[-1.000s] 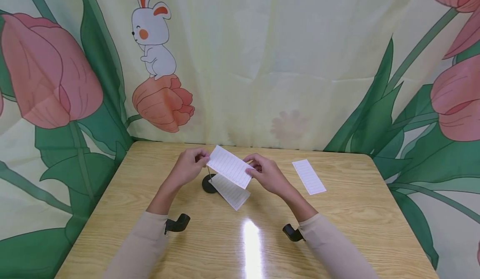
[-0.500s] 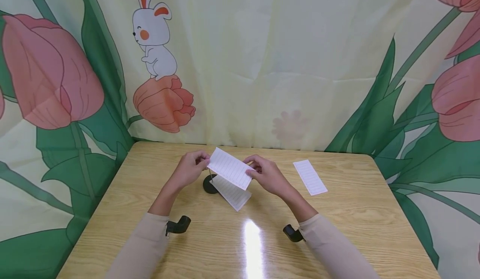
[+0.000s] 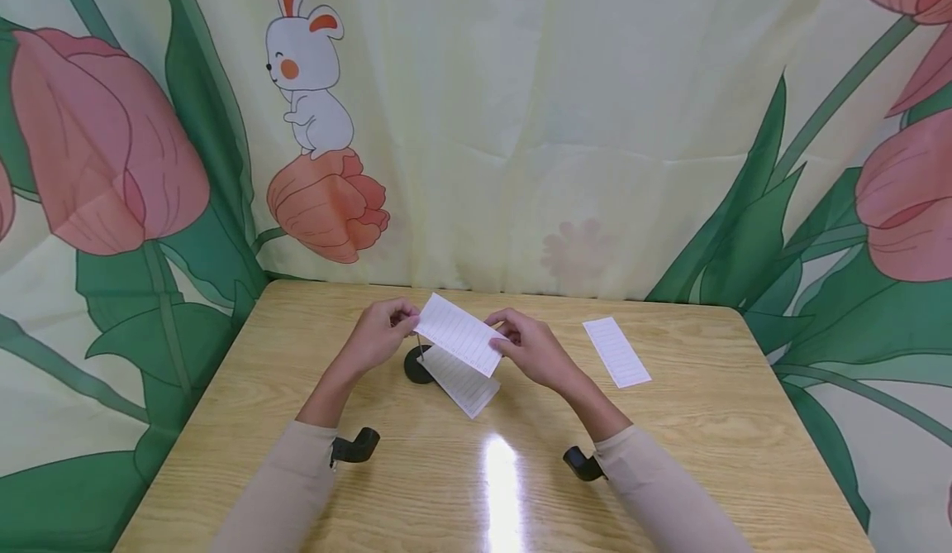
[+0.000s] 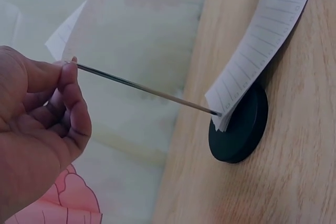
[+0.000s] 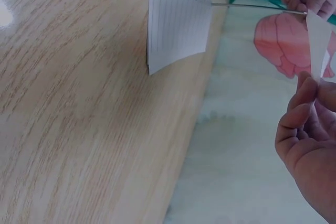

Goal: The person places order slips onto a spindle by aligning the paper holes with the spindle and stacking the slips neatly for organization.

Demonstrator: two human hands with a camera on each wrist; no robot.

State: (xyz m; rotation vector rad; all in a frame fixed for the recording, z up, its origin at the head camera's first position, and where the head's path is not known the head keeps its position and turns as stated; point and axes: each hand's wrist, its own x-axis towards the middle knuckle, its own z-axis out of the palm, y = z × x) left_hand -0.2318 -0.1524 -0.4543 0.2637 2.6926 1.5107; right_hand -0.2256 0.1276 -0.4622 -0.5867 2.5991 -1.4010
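Note:
Upright on the table stands a bill spike with a round black base and a thin metal rod. Several lined paper slips are threaded on it near the base and slant outward. Another lined slip is up at the rod's tip. Thumb and fingers of my left hand pinch its corner right at the tip. My right hand pinches the slip's opposite end, keeping it stretched between both hands. In the left wrist view, the tip itself is hidden by my fingertips.
A loose lined slip lies flat on the wooden table, right of my right hand. Behind the table's far edge hangs a curtain printed with tulips and a rabbit. Dark wrist cameras jut from both sleeves.
My left hand and the pinched slip have come down very slightly along the rod. Both hands keep their pinch, and the lower slips and base stay in place.

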